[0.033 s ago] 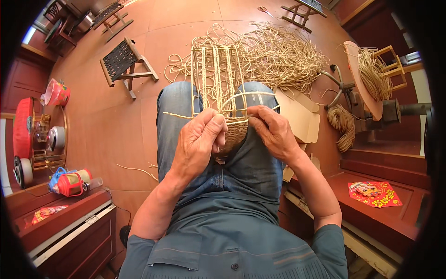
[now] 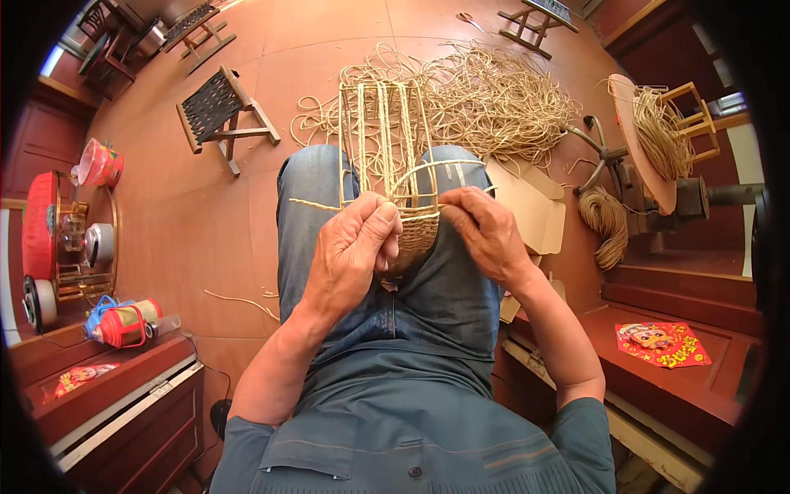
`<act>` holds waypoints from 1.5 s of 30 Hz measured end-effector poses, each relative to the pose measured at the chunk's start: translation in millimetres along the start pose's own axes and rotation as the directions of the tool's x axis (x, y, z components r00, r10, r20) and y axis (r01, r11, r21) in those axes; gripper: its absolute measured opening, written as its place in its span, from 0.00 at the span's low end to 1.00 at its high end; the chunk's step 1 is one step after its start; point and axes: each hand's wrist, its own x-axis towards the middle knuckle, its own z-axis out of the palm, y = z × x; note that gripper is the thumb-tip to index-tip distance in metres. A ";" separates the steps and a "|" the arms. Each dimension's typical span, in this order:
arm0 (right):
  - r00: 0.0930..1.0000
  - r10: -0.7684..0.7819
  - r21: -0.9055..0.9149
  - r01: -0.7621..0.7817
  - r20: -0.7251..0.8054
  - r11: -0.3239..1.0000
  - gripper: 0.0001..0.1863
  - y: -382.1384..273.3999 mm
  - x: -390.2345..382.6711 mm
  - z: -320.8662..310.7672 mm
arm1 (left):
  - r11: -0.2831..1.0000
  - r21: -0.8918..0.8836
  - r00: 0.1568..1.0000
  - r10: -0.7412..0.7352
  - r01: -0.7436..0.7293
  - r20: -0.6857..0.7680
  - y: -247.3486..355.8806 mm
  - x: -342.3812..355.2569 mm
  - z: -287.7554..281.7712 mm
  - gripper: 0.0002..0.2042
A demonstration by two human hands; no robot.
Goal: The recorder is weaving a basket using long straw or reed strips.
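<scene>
A slim wooden frame [image 2: 341, 136] stands between my knees, with pale twisted cords [image 2: 383, 140] strung lengthwise and a tightly woven cord section [image 2: 421, 236] at its near end. My left hand [image 2: 341, 255] pinches a paper-like cord at the frame's near left, thumb pressed to the bent fingers. A loose cord end [image 2: 304, 202] sticks out leftward past that hand. At the frame's right side, my right hand [image 2: 487, 232] has thumb and fingers closed on the cord by the rail. A pale cord [image 2: 448, 165] arcs over my right thigh. The fingertips partly hide the cord.
Beyond my knees lies a large tangle of cord [image 2: 502, 99]. Cardboard [image 2: 531, 206] is by my right leg, and a hank of cord [image 2: 605, 226] hangs farther right. A folding stool [image 2: 218, 111] stands front left; benches [image 2: 132, 370] flank me.
Both hands keep nearly the same place. The fingers of my right hand have shifted slightly at the cord.
</scene>
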 end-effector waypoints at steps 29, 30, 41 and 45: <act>0.916 0.393 0.588 -0.361 0.078 0.724 0.35 -17.4 1.9 18.2 | 0.996 -0.088 0.996 0.023 -0.031 -0.092 -5.3 4.0 -0.2 0.19; 0.921 0.384 0.600 -0.348 0.072 0.721 0.35 -17.4 1.6 20.3 | 0.997 -0.069 0.994 0.036 -0.043 -0.099 -3.5 5.3 0.3 0.17; 0.934 0.349 0.580 -0.245 -0.073 0.777 0.33 -20.0 13.8 35.0 | 0.846 0.447 0.938 0.345 -0.291 -0.044 10.2 13.9 17.9 0.07; 0.939 0.341 0.603 -0.255 -0.031 0.756 0.35 -8.6 19.5 35.5 | 0.794 0.528 0.942 0.334 -0.301 0.035 8.5 18.6 21.5 0.07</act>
